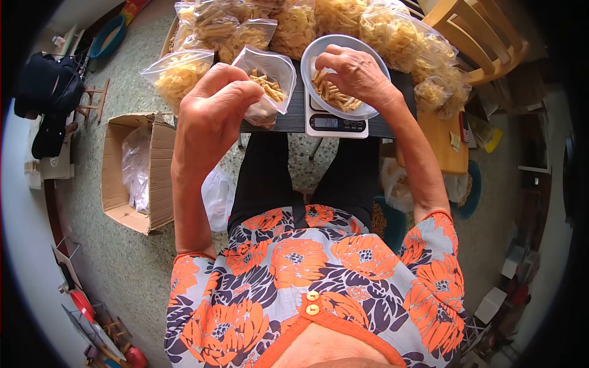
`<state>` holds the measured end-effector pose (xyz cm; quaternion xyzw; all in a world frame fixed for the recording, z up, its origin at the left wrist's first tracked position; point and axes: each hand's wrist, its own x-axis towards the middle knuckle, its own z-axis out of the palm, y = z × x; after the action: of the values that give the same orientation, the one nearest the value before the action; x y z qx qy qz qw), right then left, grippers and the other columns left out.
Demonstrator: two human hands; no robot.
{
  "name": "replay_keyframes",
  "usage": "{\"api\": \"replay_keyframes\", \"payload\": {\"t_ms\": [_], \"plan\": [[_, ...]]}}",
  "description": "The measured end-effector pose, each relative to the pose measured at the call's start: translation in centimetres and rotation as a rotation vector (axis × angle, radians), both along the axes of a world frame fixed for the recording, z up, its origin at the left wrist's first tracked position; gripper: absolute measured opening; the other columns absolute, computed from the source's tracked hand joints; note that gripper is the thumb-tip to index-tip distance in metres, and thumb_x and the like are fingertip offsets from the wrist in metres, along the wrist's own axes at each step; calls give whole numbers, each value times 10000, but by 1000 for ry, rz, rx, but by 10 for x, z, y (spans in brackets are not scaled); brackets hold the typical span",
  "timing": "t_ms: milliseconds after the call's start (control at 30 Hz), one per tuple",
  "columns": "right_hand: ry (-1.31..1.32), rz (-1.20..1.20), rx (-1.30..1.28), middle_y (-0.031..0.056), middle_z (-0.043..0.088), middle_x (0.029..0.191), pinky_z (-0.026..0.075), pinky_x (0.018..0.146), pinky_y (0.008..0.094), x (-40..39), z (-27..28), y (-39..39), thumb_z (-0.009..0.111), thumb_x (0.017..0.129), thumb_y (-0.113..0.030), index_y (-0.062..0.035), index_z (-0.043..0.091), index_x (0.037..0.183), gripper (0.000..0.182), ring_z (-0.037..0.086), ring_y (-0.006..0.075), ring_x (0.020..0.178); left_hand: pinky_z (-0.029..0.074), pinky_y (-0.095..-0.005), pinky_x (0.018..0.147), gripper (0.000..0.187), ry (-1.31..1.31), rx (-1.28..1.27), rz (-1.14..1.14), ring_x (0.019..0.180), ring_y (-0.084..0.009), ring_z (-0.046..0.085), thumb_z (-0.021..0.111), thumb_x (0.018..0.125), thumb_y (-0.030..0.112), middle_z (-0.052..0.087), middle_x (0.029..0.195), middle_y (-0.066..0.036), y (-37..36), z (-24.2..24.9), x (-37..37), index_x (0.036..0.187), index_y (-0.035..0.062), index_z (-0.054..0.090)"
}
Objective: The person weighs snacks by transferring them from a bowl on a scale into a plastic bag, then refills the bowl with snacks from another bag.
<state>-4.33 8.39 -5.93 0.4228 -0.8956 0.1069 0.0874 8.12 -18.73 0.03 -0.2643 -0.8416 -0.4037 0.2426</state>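
Observation:
A clear zip bag (289,72) stands with its mouth open on the dark table, holding short brown stick-like pieces (268,85). My left hand (216,105) is in front of its left side, thumb and fingers pinched together; what they grip is hidden. To the right, a pale round bowl (306,69) rests on a white kitchen scale (316,130) with a lit display. More of the brown pieces (332,96) lie in the bowl. My right hand (359,73) is over the bowl with its fingers curled closed; whatever is inside them cannot be made out.
Several filled zip bags (294,29) of yellowish pieces crowd the table's back and right; another (183,75) sits at left. An open cardboard box (161,178) with clear plastic stands on the floor at left. A wooden chair (469,37) is at back right.

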Motion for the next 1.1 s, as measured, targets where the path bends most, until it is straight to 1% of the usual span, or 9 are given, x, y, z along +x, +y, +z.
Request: {"api": "replay_keyframes", "payload": {"t_ms": [300,500,700,800,900,967,1000,1033,1100], "plan": [[-24,-3,101,73,589,899,523,755,410,4,5,-3,698,847,-119,-161,654,1019,182,651,295,868,511,-333,658,129,-76,-8,-70,756,-234,628,767,756,9,592,844,-92,0,1,-1,869,14,705],[-56,-31,203,73,585,901,514,742,421,-2,11,-3,653,876,-143,-138,615,898,44,648,291,874,504,-315,671,144,-116,0,-88,767,-221,617,784,743,16,587,841,-88,-4,5,-4,867,14,711],[-74,59,69,66,602,855,510,736,405,-7,5,7,667,848,-136,-102,602,856,73,646,279,855,503,-314,676,143,-135,36,-84,771,-208,614,776,753,-8,578,847,-83,-1,5,-1,879,5,711],[-90,67,-76,80,634,804,506,708,408,-7,6,14,673,825,-114,-87,609,859,78,645,287,789,502,-312,679,145,-120,39,-55,774,-206,613,770,758,-21,574,848,-80,3,4,1,886,6,708],[-157,-15,-108,55,654,744,495,649,374,1,11,24,687,842,-119,-69,639,892,86,634,236,684,504,-314,680,150,-106,46,-38,780,-208,614,765,760,-27,574,853,-82,7,-1,3,892,10,704],[-782,-227,-587,16,652,731,456,561,271,11,18,25,714,866,-156,-45,663,921,134,586,113,613,505,-315,679,148,-94,52,-44,781,-211,615,761,763,-28,574,850,-83,8,-2,2,893,13,703],[-1117,-225,-834,17,683,810,423,510,196,14,29,31,757,867,-190,2,703,919,206,535,23,607,506,-316,677,147,-86,58,-40,782,-214,616,757,766,-30,574,848,-84,9,-3,2,895,16,702],[-1117,-221,-829,17,683,810,423,510,196,21,36,29,757,867,-190,2,703,919,206,535,23,607,506,-316,677,147,-84,60,-34,782,-214,616,757,766,-30,574,848,-84,9,-4,2,895,16,702],[-1298,-264,-1118,24,688,801,381,476,163,39,48,21,753,864,-170,-4,703,907,178,516,4,582,508,-319,674,140,-64,66,-41,776,-224,615,755,767,-24,574,842,-85,9,-6,1,889,24,703]]}}
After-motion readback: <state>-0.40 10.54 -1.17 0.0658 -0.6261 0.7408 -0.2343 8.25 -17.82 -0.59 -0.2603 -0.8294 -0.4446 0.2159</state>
